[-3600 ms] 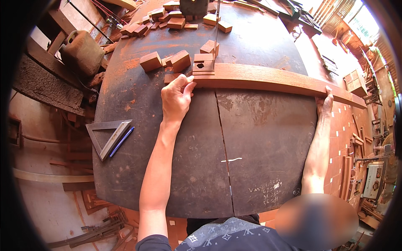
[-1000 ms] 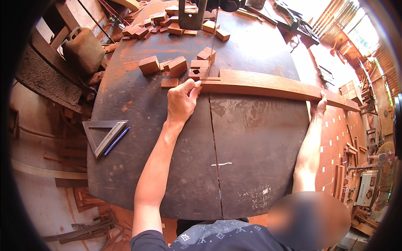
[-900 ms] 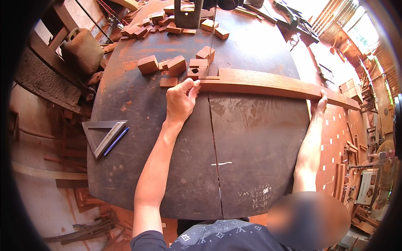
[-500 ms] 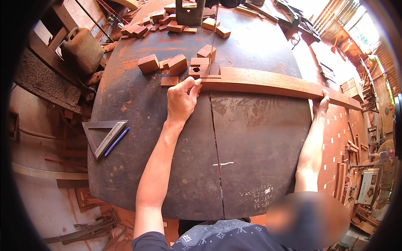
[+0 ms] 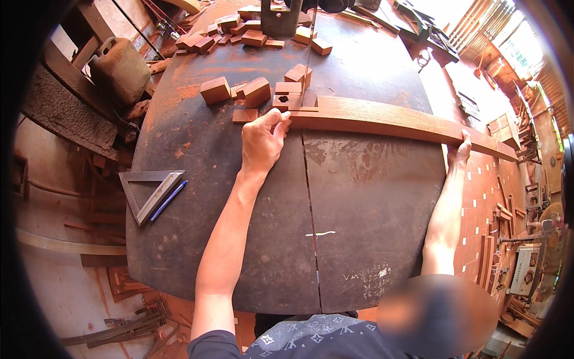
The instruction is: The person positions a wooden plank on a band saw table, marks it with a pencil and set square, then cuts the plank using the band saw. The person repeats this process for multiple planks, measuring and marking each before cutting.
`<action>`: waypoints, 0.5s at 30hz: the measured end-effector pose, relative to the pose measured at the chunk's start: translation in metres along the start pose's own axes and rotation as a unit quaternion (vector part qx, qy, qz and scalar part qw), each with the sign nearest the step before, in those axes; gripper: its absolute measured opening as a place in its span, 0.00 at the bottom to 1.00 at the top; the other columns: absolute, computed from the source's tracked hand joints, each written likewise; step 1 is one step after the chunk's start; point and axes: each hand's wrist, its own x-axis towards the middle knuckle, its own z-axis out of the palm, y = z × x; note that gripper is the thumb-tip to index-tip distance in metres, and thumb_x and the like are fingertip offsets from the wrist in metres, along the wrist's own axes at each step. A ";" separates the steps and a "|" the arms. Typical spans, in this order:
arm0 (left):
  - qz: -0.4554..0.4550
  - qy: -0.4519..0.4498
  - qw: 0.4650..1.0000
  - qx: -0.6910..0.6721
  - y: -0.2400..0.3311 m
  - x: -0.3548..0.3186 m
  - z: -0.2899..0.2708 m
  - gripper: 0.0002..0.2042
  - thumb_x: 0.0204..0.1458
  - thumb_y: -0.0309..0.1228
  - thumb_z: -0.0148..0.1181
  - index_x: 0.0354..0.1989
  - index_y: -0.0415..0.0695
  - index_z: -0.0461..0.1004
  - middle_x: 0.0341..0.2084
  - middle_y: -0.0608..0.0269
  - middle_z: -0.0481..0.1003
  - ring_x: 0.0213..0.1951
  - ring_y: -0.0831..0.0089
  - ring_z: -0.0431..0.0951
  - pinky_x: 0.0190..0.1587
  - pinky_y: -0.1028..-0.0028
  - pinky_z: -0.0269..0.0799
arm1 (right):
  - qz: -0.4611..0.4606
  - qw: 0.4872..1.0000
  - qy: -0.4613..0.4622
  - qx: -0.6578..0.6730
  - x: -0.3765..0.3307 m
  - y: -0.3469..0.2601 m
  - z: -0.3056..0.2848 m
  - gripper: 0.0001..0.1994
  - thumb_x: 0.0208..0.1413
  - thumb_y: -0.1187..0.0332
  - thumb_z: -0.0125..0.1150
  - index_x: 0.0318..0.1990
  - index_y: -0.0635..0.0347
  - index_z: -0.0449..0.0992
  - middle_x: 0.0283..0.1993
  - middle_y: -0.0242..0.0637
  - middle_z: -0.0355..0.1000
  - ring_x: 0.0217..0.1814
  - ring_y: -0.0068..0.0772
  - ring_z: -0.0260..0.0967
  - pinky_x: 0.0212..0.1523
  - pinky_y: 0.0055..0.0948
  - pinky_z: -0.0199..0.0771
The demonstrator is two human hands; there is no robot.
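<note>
A long reddish-brown wooden beam [image 5: 388,118] lies across the dark saw table and runs out past its right edge. Its left end has a stepped cut, right beside the thin upright saw blade [image 5: 310,57]. My left hand [image 5: 263,139] is closed on the near side of that end, thumb and fingers pinching it close to the blade. Farther right, my right hand [image 5: 460,148] grips the beam where it overhangs the table. Behind my left fingers sits a small wooden block with a dark hole [image 5: 288,99], partly hidden; whether it joins the beam I cannot tell.
Loose wooden blocks [image 5: 256,92] lie left of the blade, and several more offcuts [image 5: 254,38] are heaped at the back. A metal blade guide [image 5: 280,23] hangs above the table [image 5: 263,239]. A triangular square [image 5: 149,194] and blue pen [image 5: 169,200] lie at the left.
The view has shifted very slightly. Both hands keep their grip on the beam, which shows hardly any movement against the blade.
</note>
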 end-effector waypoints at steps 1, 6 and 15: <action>0.000 -0.001 1.000 0.004 0.000 0.000 0.000 0.02 0.65 0.22 0.67 0.41 0.36 0.83 0.29 0.60 0.86 0.33 0.78 0.88 0.35 0.76 0.86 | 0.000 1.000 -0.001 -0.003 0.003 0.001 -0.001 0.27 0.63 0.59 0.65 0.65 0.65 0.70 0.60 0.48 0.74 0.61 0.48 0.77 0.57 0.51 0.86; 0.011 0.004 0.999 0.032 -0.006 -0.001 -0.004 0.02 0.65 0.21 0.66 0.41 0.36 0.83 0.29 0.60 0.86 0.33 0.78 0.88 0.35 0.76 0.86 | 0.005 1.000 -0.017 0.014 -0.005 0.009 0.008 0.26 0.63 0.59 0.65 0.64 0.64 0.70 0.59 0.47 0.74 0.60 0.48 0.77 0.55 0.52 0.87; 0.026 0.012 0.999 0.028 -0.007 0.003 0.001 0.02 0.64 0.22 0.68 0.41 0.36 0.83 0.28 0.60 0.86 0.31 0.79 0.87 0.34 0.77 0.83 | 0.005 1.000 0.009 -0.007 0.003 0.009 -0.001 0.28 0.62 0.58 0.65 0.65 0.65 0.70 0.61 0.48 0.73 0.61 0.50 0.75 0.57 0.55 0.85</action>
